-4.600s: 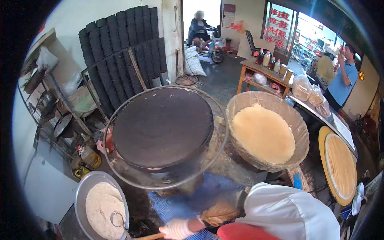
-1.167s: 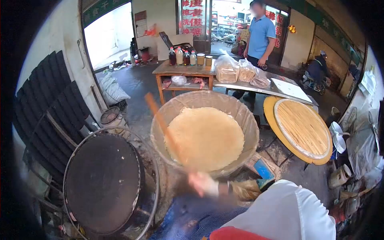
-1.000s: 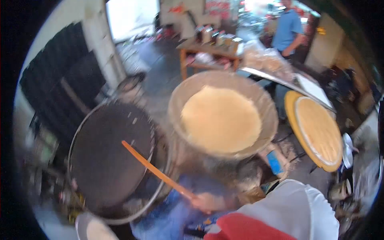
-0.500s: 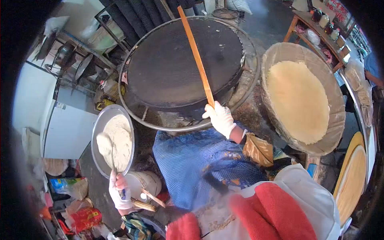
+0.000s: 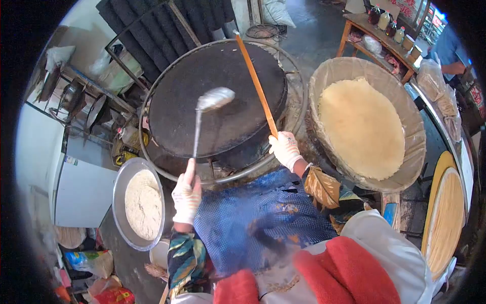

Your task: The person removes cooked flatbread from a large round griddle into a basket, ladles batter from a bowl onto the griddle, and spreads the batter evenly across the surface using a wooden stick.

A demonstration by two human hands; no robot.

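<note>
My left hand point(image 5: 186, 198), in a white glove, is closed round the handle of a metal ladle point(image 5: 215, 98). The ladle's bowl is over the large round black griddle point(image 5: 177, 111), coated with pale batter and slightly blurred. A long flat wooden stick point(image 5: 255, 83) is gripped at its near end by my gloved right hand point(image 5: 286, 150); it slants across the griddle's right part. Whether the stick touches the surface I cannot tell. Left of my left hand stands a metal bowl point(image 5: 120, 188) of thick pale batter point(image 5: 144, 205).
A cloth-lined round basket point(image 5: 412, 126) on the right holds thin yellowish pancakes point(image 5: 362, 129). A metal ring point(image 5: 298, 71) circles the griddle. Round wooden boards point(image 5: 445, 218) stand at the right edge. Bottles line a wooden table point(image 5: 349, 20) at the back; another person's hand point(image 5: 454, 68) shows beyond.
My left hand has lifted the ladle from the batter bowl and carried it up and right over the griddle. My right hand still grips the stick. The camera view has shifted somewhat.
</note>
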